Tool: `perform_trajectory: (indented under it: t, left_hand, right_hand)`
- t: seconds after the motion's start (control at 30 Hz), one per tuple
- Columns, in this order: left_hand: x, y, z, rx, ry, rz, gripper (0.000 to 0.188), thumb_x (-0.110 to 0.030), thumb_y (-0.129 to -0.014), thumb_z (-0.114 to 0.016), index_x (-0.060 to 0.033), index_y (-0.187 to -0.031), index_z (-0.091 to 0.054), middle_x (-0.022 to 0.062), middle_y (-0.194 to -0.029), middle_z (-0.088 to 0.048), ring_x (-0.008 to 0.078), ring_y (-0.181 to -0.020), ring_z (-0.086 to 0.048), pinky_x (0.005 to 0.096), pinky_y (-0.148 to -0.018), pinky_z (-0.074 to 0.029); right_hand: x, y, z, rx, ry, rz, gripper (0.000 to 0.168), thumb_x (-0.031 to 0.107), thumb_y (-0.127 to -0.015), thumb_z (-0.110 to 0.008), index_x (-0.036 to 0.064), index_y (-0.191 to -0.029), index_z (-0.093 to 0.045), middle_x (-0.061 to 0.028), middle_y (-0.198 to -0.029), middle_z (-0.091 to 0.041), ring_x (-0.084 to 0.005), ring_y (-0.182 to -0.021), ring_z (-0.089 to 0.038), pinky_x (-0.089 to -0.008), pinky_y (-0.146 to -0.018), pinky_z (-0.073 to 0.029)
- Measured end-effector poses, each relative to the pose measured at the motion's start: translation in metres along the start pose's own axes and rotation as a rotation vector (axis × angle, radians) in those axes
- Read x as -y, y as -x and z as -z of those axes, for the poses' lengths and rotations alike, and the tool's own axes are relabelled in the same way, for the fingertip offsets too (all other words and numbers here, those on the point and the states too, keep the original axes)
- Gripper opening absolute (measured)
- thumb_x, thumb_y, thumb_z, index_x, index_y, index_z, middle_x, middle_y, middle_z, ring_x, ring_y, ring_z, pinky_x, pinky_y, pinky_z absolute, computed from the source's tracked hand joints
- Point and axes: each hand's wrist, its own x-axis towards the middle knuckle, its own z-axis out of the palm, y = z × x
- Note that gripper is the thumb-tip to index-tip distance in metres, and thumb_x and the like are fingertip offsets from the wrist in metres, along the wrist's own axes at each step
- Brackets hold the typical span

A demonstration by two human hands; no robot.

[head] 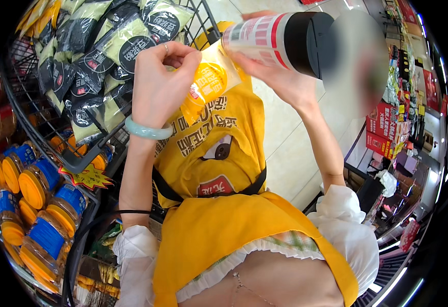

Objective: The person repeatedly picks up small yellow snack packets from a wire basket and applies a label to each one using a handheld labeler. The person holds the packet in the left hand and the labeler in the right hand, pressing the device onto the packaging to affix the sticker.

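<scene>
My left hand (162, 82), with a pale green bangle (149, 130) at the wrist, pinches the edge of a yellow plastic packet (212, 82) between thumb and fingers. The packet has a clear film side and bears writing. My right hand (281, 78) is wrapped around a clear canister (260, 40) with a red-and-white label and a black lid (306, 44). The canister is tipped sideways, its lid pointing right. Its base end lies against or very near the top of the packet. Both are held above the front of my yellow apron (243, 215).
A black wire basket (80, 163) at upper left holds many black-and-pale-green packets (128, 46) and some yellow ones. Jars with orange lids (36, 188) are stacked below it, beside a starburst sign (88, 177). Stocked shelves (394, 115) line the right; pale floor tiles (285, 153) lie between.
</scene>
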Motion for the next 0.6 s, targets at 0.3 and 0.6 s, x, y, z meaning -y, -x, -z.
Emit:
perform_trajectory:
  t: [0.3,0.6]
  left_hand:
    - [-0.006,0.017,-0.010,-0.208,0.046,-0.087,0.013,-0.009,-0.086,-0.066,0.0041,-0.087,-0.067,0.0034,-0.074,-0.065,0.0079,-0.067,-0.056,0.0237,-0.064,-0.046]
    - [-0.026,-0.010,0.001,0.178,-0.175,-0.143,0.020,-0.016,-0.083,-0.074,0.0026,-0.089,-0.069,0.0004,-0.073,-0.065,0.0046,-0.065,-0.055,0.0207,-0.059,-0.044]
  right_hand:
    - [0.011,0.043,-0.035,-0.326,-0.199,0.051,0.054,0.010,-0.071,-0.082,0.002,-0.118,-0.057,-0.0126,-0.106,-0.065,-0.0227,-0.093,-0.067,-0.0313,-0.083,-0.054]
    - [0.000,0.046,-0.037,-0.335,-0.375,0.060,0.048,0.011,-0.074,-0.082,0.000,-0.115,-0.060,-0.0102,-0.109,-0.063,-0.0189,-0.094,-0.065,-0.0299,-0.081,-0.053]
